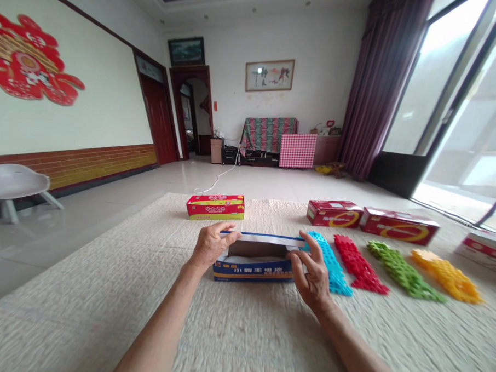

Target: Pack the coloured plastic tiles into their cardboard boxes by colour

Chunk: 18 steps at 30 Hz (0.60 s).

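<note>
A blue cardboard box (251,269) lies open on the beige carpet in front of me, its white lid flap (270,237) raised at the back. My left hand (211,245) grips the box's left end, fingers curled over the flap's edge. My right hand (313,271) is at the box's right end, thumb against the box wall and fingers spread above it. Just right of that hand lies a blue plastic lattice piece (331,264).
Red (358,264), green (402,270) and yellow (447,276) lattice pieces lie in a row to the right. A red and yellow box (215,207) sits beyond, two red boxes (373,219) at the right, another (487,248) at the edge. White chair (13,185) at left.
</note>
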### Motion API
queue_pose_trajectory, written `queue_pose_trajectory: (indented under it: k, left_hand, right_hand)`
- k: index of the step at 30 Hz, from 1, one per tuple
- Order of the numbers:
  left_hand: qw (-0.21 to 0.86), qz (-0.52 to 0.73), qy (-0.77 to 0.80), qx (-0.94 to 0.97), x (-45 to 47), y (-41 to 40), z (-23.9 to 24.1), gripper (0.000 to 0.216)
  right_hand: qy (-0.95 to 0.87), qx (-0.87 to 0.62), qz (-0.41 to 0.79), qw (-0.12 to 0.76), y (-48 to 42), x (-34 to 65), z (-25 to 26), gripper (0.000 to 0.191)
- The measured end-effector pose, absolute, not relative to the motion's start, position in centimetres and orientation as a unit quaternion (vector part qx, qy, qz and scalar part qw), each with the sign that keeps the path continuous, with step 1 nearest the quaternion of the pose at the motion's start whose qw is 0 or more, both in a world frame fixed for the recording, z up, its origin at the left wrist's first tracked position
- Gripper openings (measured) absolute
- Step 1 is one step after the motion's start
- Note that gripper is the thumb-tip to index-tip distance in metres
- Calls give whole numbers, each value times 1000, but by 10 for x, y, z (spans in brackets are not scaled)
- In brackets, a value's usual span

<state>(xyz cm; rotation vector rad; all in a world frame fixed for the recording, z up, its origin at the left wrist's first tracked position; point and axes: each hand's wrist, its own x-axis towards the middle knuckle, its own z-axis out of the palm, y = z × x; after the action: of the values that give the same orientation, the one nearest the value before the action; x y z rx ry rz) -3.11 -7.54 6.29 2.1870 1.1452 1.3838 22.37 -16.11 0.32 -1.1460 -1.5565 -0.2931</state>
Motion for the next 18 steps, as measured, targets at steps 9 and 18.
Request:
queue_pose_trajectory:
  k: [9,18]
  left_hand:
    - [176,569,406,692,-28,-62,38,32]
    - [355,606,308,641,-38,-63,41,43]
  right_hand:
    - [-653,-523,-82,541,-154,221,-5,28]
    - [-625,-524,-81,572,-155,222,3,44]
